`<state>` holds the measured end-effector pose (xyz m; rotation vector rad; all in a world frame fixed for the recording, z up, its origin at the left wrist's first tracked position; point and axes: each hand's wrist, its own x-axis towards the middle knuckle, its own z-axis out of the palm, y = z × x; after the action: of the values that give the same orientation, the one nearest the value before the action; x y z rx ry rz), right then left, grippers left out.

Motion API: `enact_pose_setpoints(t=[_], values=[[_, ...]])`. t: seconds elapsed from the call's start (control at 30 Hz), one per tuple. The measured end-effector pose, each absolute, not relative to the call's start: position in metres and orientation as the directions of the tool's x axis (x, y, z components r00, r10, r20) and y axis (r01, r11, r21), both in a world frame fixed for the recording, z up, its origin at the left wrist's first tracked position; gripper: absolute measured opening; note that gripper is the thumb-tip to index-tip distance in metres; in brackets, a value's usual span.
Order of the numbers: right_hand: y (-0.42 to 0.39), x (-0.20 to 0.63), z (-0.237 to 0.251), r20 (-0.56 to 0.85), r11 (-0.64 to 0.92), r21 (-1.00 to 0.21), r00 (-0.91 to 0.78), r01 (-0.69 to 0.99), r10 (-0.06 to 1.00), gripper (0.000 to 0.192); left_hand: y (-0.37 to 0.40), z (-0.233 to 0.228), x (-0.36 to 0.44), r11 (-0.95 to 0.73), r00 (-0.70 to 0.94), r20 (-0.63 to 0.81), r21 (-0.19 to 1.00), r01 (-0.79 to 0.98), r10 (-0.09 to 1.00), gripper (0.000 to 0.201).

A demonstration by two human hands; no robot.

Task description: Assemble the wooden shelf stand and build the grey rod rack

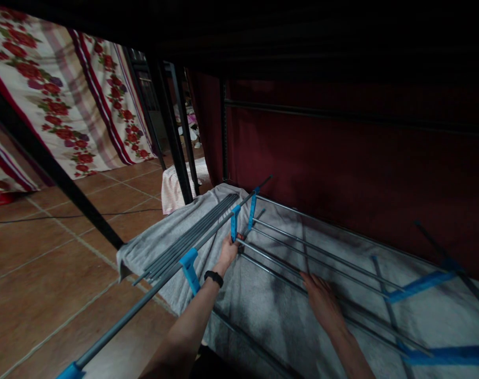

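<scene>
My left hand point(228, 251), with a black band point(213, 278) on its wrist, is closed around the lower end of a blue plastic bracket point(234, 223), where a metal tube point(267, 256) meets it. Farther along that tube, my right hand point(321, 296) is closed over it; part of its grip is hidden. The tubes belong to a rack frame lying on its side. A long grey pole point(145, 300) runs through its near brackets, including another blue bracket point(190, 271). At the right, more blue brackets point(452, 355) hold the tubes' other ends.
Several loose grey tubes point(192, 237) lie side by side on a grey blanket point(135, 255). Black metal posts point(172, 126) and a dark overhead surface point(302, 42) surround the work. A dark red cloth point(342, 168) hangs behind; a cable point(105, 213) crosses the tiled floor point(66, 279).
</scene>
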<state>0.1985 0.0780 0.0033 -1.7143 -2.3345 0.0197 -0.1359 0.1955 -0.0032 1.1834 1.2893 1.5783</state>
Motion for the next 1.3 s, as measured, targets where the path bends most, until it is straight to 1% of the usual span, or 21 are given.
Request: enact_pose_setpoints(t=[0.17, 0.23, 0.4, 0.53, 0.7, 0.9, 1.0, 1.1, 1.2, 1.3], values=[[0.077, 0.2, -0.001, 0.241, 0.328, -0.109, -0.296, 0.938, 0.924, 0.049, 0.193, -0.006, -0.136, -0.212, -0.31, 0.212, 0.977, 0.035, 0.927, 0.014], [0.076, 0.2, -0.001, 0.257, 0.336, -0.095, -0.303, 0.937, 0.918, 0.049, 0.193, -0.008, -0.135, -0.196, -0.314, 0.2, 0.98, 0.045, 0.928, 0.013], [0.076, 0.188, 0.006, 0.275, 0.351, -0.058, -0.323, 0.935, 0.906, 0.041, 0.192, -0.011, -0.132, -0.171, -0.321, 0.176, 0.984, 0.043, 0.931, 0.01], [0.083, 0.158, 0.014, 0.268, 0.378, -0.026, -0.358, 0.925, 0.894, 0.044, 0.19, -0.01, -0.13, -0.13, -0.325, 0.124, 0.991, 0.003, 0.937, 0.01], [0.099, 0.118, 0.023, 0.175, 0.374, -0.065, -0.358, 0.925, 0.917, 0.049, 0.189, -0.006, -0.128, -0.092, -0.348, 0.069, 0.995, -0.047, 0.935, 0.011], [0.108, 0.106, 0.038, 0.035, 0.291, -0.116, -0.289, 0.95, 0.957, 0.053, 0.194, -0.006, -0.122, -0.075, -0.412, 0.01, 0.987, -0.142, 0.911, 0.018], [0.108, 0.108, 0.041, 0.011, 0.296, -0.132, -0.297, 0.946, 0.955, 0.056, 0.195, -0.006, -0.121, -0.044, -0.421, -0.024, 0.987, -0.153, 0.907, 0.021], [0.11, 0.11, 0.041, -0.018, 0.297, -0.138, -0.302, 0.945, 0.953, 0.057, 0.196, -0.006, -0.122, -0.032, -0.418, -0.028, 0.99, -0.134, 0.908, 0.02], [0.112, 0.112, 0.039, -0.047, 0.3, -0.138, -0.308, 0.944, 0.95, 0.056, 0.195, -0.005, -0.123, -0.025, -0.402, -0.03, 0.991, -0.129, 0.915, 0.021], [0.113, 0.113, 0.04, -0.046, 0.321, -0.133, -0.33, 0.937, 0.943, 0.054, 0.196, -0.004, -0.124, -0.02, -0.4, -0.031, 0.992, -0.124, 0.916, 0.022]])
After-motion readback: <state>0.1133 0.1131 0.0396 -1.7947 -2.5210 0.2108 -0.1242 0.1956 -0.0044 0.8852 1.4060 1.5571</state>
